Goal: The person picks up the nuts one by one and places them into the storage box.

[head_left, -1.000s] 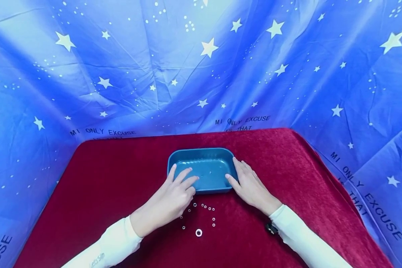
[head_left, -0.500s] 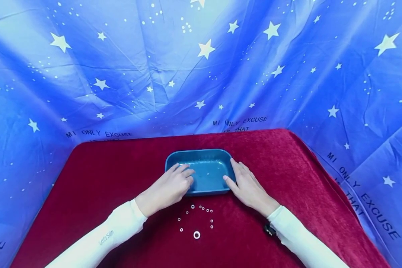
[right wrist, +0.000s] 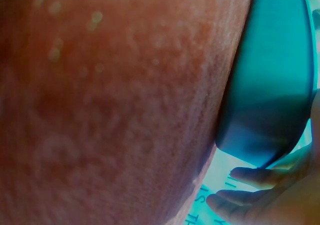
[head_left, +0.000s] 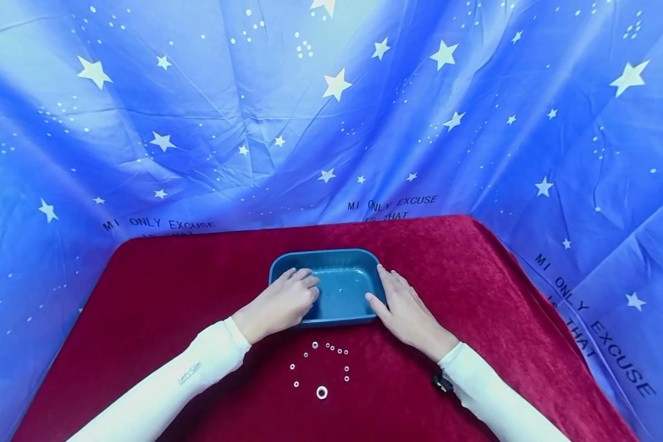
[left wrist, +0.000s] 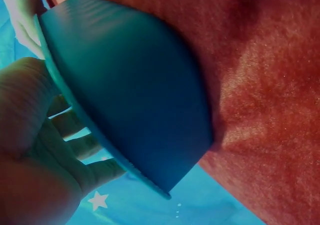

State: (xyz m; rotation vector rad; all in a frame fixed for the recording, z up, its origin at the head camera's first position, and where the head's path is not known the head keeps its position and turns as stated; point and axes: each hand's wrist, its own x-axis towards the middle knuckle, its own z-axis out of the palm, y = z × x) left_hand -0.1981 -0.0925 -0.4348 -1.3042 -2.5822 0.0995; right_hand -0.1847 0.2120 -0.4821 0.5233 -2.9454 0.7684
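Teal round-cornered tub (head_left: pixel 349 304) | right grip (head_left: pixel 411 313) pinching its wall | left grip (head_left: pixel 284 302) inside, closure unclear | pale rings (head_left: pixel 322 398) on red plush (head_left: pixel 188 288)

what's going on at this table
A person has both hands at a blue container on a red cloth. The right hand holds its right end, thumb over the rim, fingers outside. The left hand reaches in over the near left side; whether it pinches anything is hidden. On the cloth between container and person lie scattered small rings, plus one larger ring closest to the person.
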